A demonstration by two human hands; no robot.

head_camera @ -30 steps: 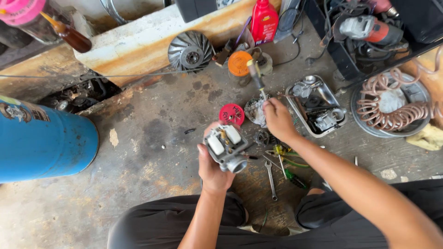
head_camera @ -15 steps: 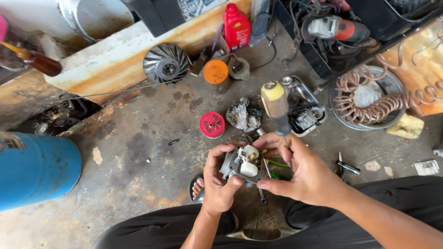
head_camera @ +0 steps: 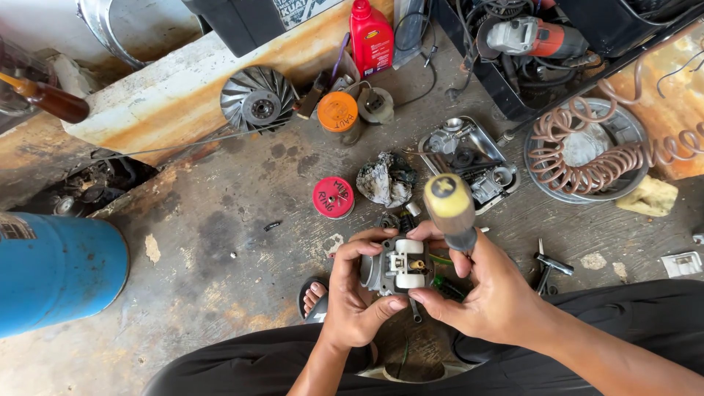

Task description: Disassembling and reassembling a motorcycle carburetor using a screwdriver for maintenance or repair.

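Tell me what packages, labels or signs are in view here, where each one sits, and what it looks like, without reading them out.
Red bottle: upright at the top, against the ledge; rectangular, red cap, pale label.
Orange lid: round, handwritten marking, left of the bottle's base.
Red lid: round, handwritten marking, on the floor above the left hand.
Sign: dark panel with white lettering, top edge.
Blue cylinder: far left, small pale label.

On the concrete floor (head_camera: 220,242) lie a red lid (head_camera: 333,197), a metal tray (head_camera: 469,158), a blue cylinder (head_camera: 59,271) and a coiled hose (head_camera: 587,158).
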